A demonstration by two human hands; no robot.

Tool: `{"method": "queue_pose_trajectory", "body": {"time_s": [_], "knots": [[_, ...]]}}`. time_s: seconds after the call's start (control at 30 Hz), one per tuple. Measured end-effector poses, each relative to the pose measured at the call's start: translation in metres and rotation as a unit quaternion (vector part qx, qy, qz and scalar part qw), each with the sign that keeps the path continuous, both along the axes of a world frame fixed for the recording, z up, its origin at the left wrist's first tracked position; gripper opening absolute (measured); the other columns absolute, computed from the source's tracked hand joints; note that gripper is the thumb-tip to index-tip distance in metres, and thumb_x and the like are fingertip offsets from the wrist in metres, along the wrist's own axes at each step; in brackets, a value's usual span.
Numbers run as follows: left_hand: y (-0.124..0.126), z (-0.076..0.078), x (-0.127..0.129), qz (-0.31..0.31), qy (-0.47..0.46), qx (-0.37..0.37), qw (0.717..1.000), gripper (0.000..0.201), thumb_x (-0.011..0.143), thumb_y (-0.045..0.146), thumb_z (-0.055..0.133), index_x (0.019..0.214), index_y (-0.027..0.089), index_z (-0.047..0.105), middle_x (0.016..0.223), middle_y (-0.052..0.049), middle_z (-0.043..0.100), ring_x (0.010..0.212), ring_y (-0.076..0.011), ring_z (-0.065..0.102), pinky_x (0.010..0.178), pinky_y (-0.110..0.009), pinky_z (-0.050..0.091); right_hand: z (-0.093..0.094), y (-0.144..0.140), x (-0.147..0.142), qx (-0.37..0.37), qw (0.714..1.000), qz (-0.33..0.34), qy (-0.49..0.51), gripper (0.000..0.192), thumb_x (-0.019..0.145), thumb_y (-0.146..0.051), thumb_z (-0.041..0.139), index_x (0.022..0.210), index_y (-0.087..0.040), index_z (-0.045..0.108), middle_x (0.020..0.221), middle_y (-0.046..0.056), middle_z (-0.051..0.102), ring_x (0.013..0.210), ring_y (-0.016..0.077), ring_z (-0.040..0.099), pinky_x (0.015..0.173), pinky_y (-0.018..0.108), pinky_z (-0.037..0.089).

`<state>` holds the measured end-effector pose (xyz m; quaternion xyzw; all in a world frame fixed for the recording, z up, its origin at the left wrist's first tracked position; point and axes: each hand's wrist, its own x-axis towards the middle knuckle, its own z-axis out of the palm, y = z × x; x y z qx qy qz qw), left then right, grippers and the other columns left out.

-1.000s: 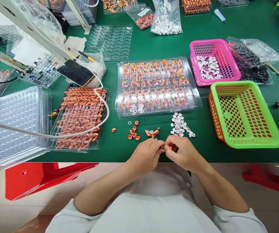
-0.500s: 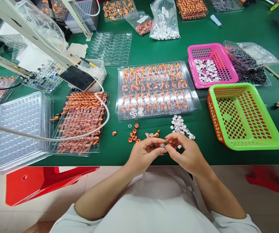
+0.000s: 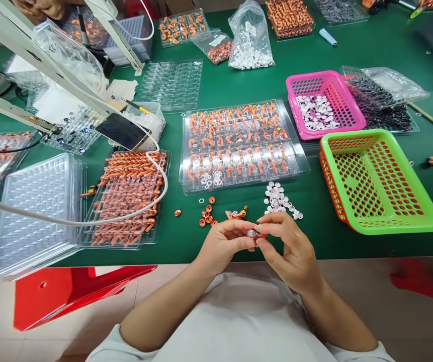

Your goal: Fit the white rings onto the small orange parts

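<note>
Both hands meet near the table's front edge around a small orange part with a round silvery face [image 3: 251,234]. My left hand [image 3: 226,241] pinches it from the left between thumb and fingertips. The thumb and forefinger of my right hand [image 3: 289,249] close on its right side. Just beyond the fingers lie an orange piece with a yellow tip [image 3: 238,213], several orange ring-shaped caps [image 3: 207,216] and a pile of small white discs [image 3: 277,197].
Behind the hands stands a clear tray of orange parts [image 3: 239,143]. To the right are a green basket [image 3: 425,213] and a pink basket [image 3: 295,108] of white pieces. On the left, a white cable [image 3: 137,208] crosses a tray of orange parts [image 3: 125,201] beside stacked clear trays [image 3: 35,201].
The view has shifted slightly. My right fingers have spread and lifted a little at the orange part, and its round silvery face shows more plainly. My left hand keeps its pinch.
</note>
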<state>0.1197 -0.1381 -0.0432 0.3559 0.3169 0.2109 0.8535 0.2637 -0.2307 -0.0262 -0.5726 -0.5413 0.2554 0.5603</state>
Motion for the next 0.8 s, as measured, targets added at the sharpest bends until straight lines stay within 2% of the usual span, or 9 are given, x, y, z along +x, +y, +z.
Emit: {"method": "queue_pose_trajectory", "body": {"time_s": [0.3,0.53,0.63,0.8], "knots": [[-0.001,0.006,0.004,0.008,-0.005,-0.031,0.999,0.024,0.060,0.018,0.089,0.081,0.018,0.079,0.072,-0.002,0.076,0.058,-0.0101,0.065,0.058,-0.020,0.054,0.003,0.000,-0.001,0.010,1.000,0.000,-0.005,0.028,0.086,-0.008,0.060,0.109,-0.024,0.063,0.105,0.006,0.060,0.100,0.0198,0.059,0.085,0.035,0.050],[-0.002,0.004,0.003,0.004,0.004,-0.028,1.000,0.025,0.058,0.021,0.090,0.081,0.019,0.079,0.071,-0.002,0.075,0.059,-0.0115,0.066,0.059,-0.022,0.055,0.002,0.000,0.000,0.002,1.000,-0.003,-0.005,0.026,0.087,-0.009,0.059,0.108,-0.024,0.064,0.104,0.006,0.060,0.100,0.0198,0.059,0.085,0.035,0.051],[-0.002,0.005,0.001,-0.003,0.018,0.008,1.000,0.024,0.061,0.018,0.088,0.083,0.020,0.079,0.074,-0.001,0.076,0.065,-0.0128,0.069,0.065,-0.023,0.057,0.000,-0.001,0.000,-0.007,1.000,-0.007,-0.007,0.026,0.087,-0.009,0.058,0.107,-0.024,0.064,0.105,0.006,0.059,0.101,0.0201,0.059,0.085,0.036,0.051],[-0.002,0.011,-0.002,0.006,0.075,0.120,0.990,0.023,0.064,0.014,0.085,0.085,0.022,0.079,0.078,-0.001,0.077,0.072,-0.0147,0.071,0.071,-0.023,0.059,-0.004,-0.003,0.005,-0.007,0.999,-0.007,-0.054,0.022,0.087,-0.009,0.060,0.103,-0.024,0.065,0.113,0.008,0.056,0.104,0.0218,0.058,0.086,0.039,0.051]]}}
